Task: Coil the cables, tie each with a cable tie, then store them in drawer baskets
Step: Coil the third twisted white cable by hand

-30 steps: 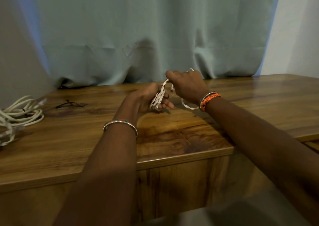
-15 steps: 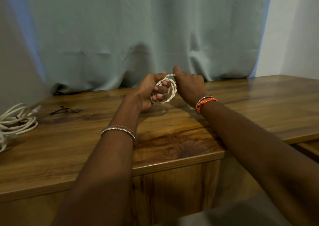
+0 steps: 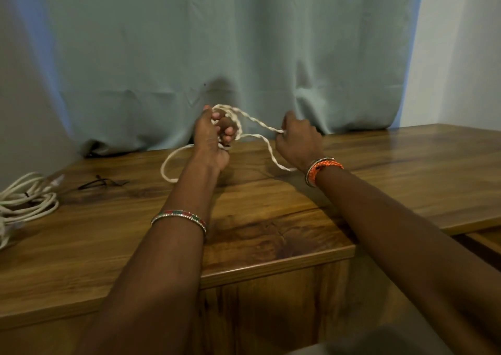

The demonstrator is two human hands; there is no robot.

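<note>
Fingers [image 3: 225, 131] of the left hand [image 3: 214, 140] are curled shut around a small coil of white twisted cable [image 3: 256, 122], raised just above the wooden surface [image 3: 271, 205]; that hand seems to serve as the former, keeping the finished loops from springing apart. The right hand [image 3: 299, 140] sits off to the side, its fingers pinched on the free run of the same cable, which stretches between the two hands, probably to keep it taut and untwisted for the next wrap. One slack loop droops to the surface behind the left wrist, another curves down near the right wrist. Coiling looks partly done, with no tie on this cable yet. Far left, a second bundle of white cables [image 3: 27, 200] lies waiting, and thin dark cable ties [image 3: 100, 182] rest just beside it, within reach. No drawer baskets are in view.
</note>
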